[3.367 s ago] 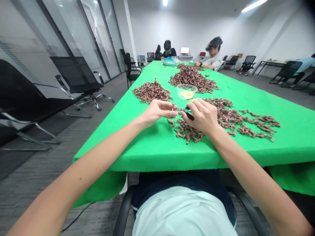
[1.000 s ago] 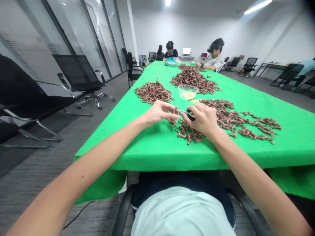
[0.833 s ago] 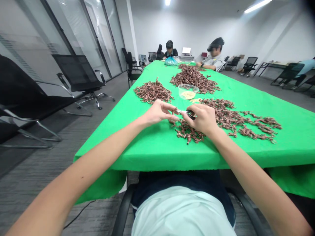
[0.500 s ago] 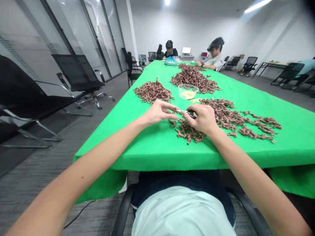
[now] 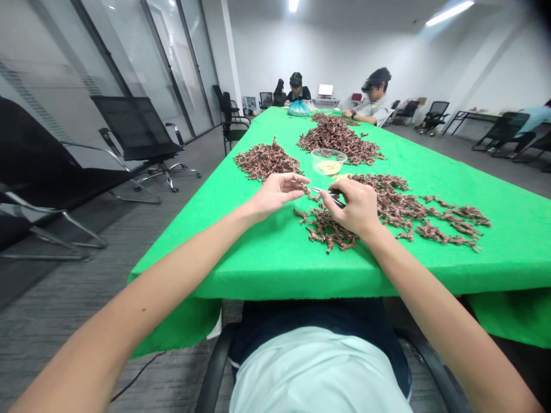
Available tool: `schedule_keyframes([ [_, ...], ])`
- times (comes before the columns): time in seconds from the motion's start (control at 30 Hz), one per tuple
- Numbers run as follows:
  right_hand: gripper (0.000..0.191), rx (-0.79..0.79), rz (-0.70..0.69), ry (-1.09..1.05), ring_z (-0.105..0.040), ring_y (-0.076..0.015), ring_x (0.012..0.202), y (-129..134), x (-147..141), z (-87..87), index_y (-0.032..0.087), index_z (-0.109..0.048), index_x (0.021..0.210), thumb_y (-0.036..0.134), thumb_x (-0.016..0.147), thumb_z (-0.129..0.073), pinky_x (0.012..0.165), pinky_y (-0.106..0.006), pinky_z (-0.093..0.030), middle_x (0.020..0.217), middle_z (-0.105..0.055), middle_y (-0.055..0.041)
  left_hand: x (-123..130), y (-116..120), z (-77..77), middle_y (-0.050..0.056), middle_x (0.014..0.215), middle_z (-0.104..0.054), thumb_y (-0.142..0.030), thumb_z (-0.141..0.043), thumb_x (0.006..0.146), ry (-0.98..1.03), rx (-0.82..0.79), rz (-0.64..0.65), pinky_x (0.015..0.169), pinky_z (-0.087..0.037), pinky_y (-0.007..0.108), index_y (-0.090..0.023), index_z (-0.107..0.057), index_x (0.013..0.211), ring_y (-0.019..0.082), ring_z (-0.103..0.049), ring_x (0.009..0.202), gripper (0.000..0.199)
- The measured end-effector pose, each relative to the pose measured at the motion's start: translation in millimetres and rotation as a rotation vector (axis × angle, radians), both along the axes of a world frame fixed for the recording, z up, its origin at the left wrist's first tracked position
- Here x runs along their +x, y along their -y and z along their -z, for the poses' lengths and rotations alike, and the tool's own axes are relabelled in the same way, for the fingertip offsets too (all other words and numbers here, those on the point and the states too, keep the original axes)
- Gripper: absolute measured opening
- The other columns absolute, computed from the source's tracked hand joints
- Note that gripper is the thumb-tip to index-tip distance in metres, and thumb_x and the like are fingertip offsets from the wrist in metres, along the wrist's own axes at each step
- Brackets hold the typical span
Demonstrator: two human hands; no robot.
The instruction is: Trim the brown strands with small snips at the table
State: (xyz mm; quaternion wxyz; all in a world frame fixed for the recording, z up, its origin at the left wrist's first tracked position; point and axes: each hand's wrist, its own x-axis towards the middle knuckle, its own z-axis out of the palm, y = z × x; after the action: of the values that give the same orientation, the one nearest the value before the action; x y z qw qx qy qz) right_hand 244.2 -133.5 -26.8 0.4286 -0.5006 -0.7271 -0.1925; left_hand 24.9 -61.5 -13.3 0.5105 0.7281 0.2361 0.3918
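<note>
My right hand (image 5: 353,207) is shut on a small pair of black-handled snips (image 5: 328,194), whose metal tips point left. Just under it lies a scattered heap of small brown plastic pieces (image 5: 325,229). My left hand (image 5: 275,194) hovers a little left of the tips, fingers extended. A small brown piece (image 5: 305,187) sits at its fingertips, and I cannot tell whether it is held. A wider spread of the same pieces (image 5: 404,209) lies right of my right hand.
The green cloth-covered table (image 5: 224,252) also bears brown heaps (image 5: 267,162) (image 5: 338,137) and a clear bowl of yellowish granules (image 5: 328,163). A blue plastic bag (image 5: 298,109) and co-workers (image 5: 370,97) are at the far end. Black chairs (image 5: 133,135) stand to the left.
My left hand has drawn slightly left, away from the snips, and its fingers have loosened. The right hand and the snips have barely moved.
</note>
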Motion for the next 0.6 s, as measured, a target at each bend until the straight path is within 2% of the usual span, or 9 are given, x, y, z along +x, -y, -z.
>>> schedule_keyframes([
  [0.17,0.036,0.017,-0.011,0.001,-0.062,-0.0183,0.067,0,-1,-0.6,0.020,-0.070,0.085,0.051,0.094,-0.054,0.066,-0.032,-0.041,0.078,-0.072,-0.0066,3,5,-3.7,0.008,0.105,-0.071,-0.016,-0.076,0.078,0.010,-0.009,0.073,0.099,-0.049,0.035,-0.014,-0.067,0.107,0.018,-0.068,0.102,0.029],
  [0.27,0.035,0.019,-0.020,0.004,-0.062,-0.0181,0.067,1,-2,-0.8,0.020,-0.070,0.085,0.050,0.094,-0.054,0.065,-0.032,-0.041,0.078,-0.072,-0.0063,5,9,-5.4,0.005,0.097,-0.068,-0.013,-0.072,0.077,0.034,-0.078,0.108,0.095,-0.049,0.034,-0.015,-0.063,0.099,0.017,-0.067,0.097,0.023],
  [0.43,0.033,0.015,-0.041,0.013,-0.063,-0.0188,0.070,0,-3,0.5,0.020,-0.069,0.086,0.049,0.095,-0.054,0.067,-0.032,-0.043,0.080,-0.074,-0.0070,5,11,-7.3,0.001,0.087,-0.063,-0.008,-0.065,0.071,0.074,-0.206,0.118,0.089,-0.052,0.036,-0.017,-0.055,0.092,0.016,-0.067,0.088,0.024],
  [0.6,0.035,0.008,-0.033,0.019,-0.062,-0.0188,0.069,0,-3,1.8,0.021,-0.069,0.086,0.051,0.095,-0.054,0.067,-0.032,-0.044,0.079,-0.073,-0.0070,7,13,-8.4,0.001,0.084,-0.062,-0.011,-0.063,0.072,0.081,-0.237,0.131,0.084,-0.055,0.039,-0.018,-0.052,0.090,0.018,-0.067,0.085,0.021],
])
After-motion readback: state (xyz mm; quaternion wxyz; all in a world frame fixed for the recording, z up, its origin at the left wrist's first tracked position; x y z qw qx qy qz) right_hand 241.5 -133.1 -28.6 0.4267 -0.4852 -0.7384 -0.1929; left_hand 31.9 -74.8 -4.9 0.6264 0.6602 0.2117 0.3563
